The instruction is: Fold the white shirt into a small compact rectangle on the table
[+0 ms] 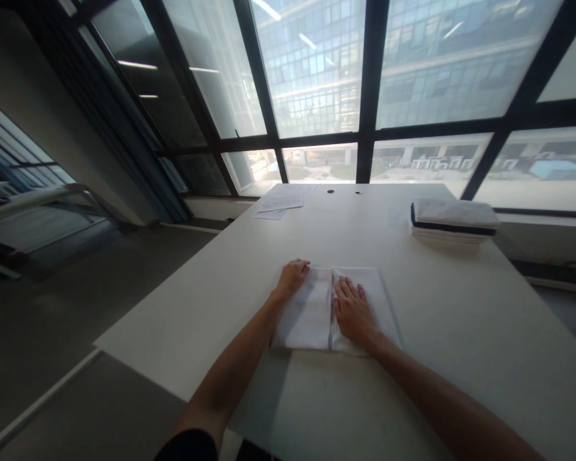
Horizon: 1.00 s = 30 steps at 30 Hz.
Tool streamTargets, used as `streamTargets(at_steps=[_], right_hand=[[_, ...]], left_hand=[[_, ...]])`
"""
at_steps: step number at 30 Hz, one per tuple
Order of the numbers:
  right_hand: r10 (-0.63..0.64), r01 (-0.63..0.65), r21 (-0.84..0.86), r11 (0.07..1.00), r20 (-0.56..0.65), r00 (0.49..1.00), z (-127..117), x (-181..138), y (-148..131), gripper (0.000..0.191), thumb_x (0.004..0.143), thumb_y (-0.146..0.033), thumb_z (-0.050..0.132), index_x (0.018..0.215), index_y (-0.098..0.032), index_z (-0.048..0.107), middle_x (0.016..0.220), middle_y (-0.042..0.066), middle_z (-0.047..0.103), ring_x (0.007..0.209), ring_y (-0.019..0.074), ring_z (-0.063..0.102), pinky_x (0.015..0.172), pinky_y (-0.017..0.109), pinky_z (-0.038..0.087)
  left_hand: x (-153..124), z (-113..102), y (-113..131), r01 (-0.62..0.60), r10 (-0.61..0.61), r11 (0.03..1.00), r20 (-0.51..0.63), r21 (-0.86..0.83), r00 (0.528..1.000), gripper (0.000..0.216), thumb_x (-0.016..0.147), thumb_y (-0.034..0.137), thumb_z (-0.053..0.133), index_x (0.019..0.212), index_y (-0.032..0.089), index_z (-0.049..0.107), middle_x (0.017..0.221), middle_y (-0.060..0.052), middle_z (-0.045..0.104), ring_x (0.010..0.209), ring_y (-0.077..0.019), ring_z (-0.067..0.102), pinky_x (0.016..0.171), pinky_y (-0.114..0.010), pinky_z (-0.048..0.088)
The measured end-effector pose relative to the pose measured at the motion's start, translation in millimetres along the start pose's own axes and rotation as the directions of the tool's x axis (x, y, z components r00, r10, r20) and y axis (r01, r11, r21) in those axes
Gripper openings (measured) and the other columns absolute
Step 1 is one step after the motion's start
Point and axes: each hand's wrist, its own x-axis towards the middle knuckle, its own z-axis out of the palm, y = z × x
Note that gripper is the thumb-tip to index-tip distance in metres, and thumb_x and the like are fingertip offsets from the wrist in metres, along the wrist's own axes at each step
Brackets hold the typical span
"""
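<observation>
A folded white cloth [302,320] lies flat on the table before me, its two halves meeting at a seam down the middle. My right hand [354,310] rests palm down on the right half, fingers stretched out and a little spread. At the upper left corner is my left hand [294,276], its fingers bent together on the cloth's edge. Part of that corner is hidden beneath it.
The white table [211,282] reaches to the windows. A stack of folded white and dark cloths [454,221] stands at the back right. Papers [281,202] lie at the back left, with two small round fittings [331,191] nearby.
</observation>
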Motion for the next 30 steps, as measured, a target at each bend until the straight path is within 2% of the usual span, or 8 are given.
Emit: streamTargets(at_steps=[6,13,16,19,22,24,27,30], right_hand=[[-0.061,0.061,0.039,0.997,0.006,0.998,-3,-1,-1,0.05,0.104,-0.027,0.031,0.147,-0.013,0.054,0.164,0.012,0.034,0.155,0.0248,0.023,0.125,0.047,0.013],[-0.065,0.065,0.026,0.998,0.033,0.997,-4,-1,-1,0.048,0.105,-0.029,0.034,0.148,-0.017,0.054,0.164,0.013,0.035,0.154,0.0256,0.023,0.124,0.049,0.013],[-0.074,0.073,0.014,0.997,0.039,0.997,-4,-1,-1,0.047,0.105,-0.03,0.037,0.147,-0.019,0.055,0.165,0.013,0.034,0.154,0.0268,0.024,0.124,0.05,0.014],[-0.076,0.076,0.012,0.997,0.032,0.997,-4,-1,0,0.045,0.105,-0.031,0.038,0.145,-0.021,0.057,0.165,0.013,0.033,0.154,0.0266,0.024,0.124,0.05,0.014],[-0.084,0.083,0.017,0.996,0.033,0.996,-4,-1,0,0.043,0.105,-0.032,0.04,0.143,-0.025,0.059,0.165,0.012,0.032,0.155,0.0261,0.024,0.123,0.05,0.015],[-0.092,0.092,0.021,0.996,0.033,0.995,-5,-1,1,0.042,0.105,-0.033,0.041,0.143,-0.027,0.06,0.166,0.012,0.032,0.155,0.026,0.023,0.123,0.051,0.016],[-0.109,0.109,0.03,0.994,0.024,0.994,-6,-1,1,0.043,0.105,-0.033,0.04,0.144,-0.028,0.059,0.166,0.01,0.031,0.155,0.0255,0.023,0.123,0.051,0.016],[-0.084,0.084,0.023,0.996,0.017,0.996,-3,-1,2,0.05,0.105,-0.032,0.037,0.152,-0.02,0.049,0.166,0.012,0.031,0.155,0.0245,0.022,0.124,0.049,0.014]], left_hand=[[11,-4,-38,0.011,-0.008,0.997,0.044,-0.079,0.999,0.029,0.097,0.033,0.052,0.108,0.021,0.076,0.11,-0.004,0.077,0.103,-0.0198,0.068,0.094,-0.029,0.051],[15,-8,-53,0.014,-0.008,0.998,0.094,-0.069,0.996,0.025,0.096,0.031,0.054,0.1,0.02,0.077,0.104,-0.005,0.077,0.103,-0.0212,0.067,0.098,-0.033,0.048],[10,-10,-42,-0.004,0.004,1.0,0.054,-0.007,0.999,0.027,0.098,0.03,0.053,0.111,0.021,0.075,0.118,-0.008,0.072,0.115,-0.0237,0.063,0.105,-0.038,0.045],[-10,-6,-16,-0.09,0.09,0.988,0.008,0.127,0.996,0.035,0.1,0.029,0.05,0.131,0.023,0.066,0.138,-0.009,0.063,0.128,-0.0243,0.056,0.114,-0.043,0.039],[-44,6,14,-0.2,0.191,0.958,0.06,0.208,0.98,0.043,0.104,0.034,0.045,0.144,0.027,0.055,0.154,-0.009,0.051,0.144,-0.0264,0.043,0.121,-0.052,0.029],[-68,15,27,-0.219,0.2,0.947,0.105,0.234,0.974,0.049,0.105,0.042,0.04,0.151,0.029,0.048,0.162,-0.009,0.04,0.151,-0.0303,0.032,0.121,-0.061,0.023],[-92,23,30,-0.212,0.185,0.944,0.125,0.255,0.975,0.055,0.106,0.05,0.035,0.157,0.031,0.039,0.168,-0.007,0.028,0.155,-0.033,0.021,0.121,-0.065,0.019],[-99,23,24,-0.211,0.181,0.944,0.135,0.255,0.974,0.058,0.106,0.053,0.032,0.16,0.032,0.033,0.169,-0.005,0.024,0.156,-0.0311,0.017,0.123,-0.062,0.016]])
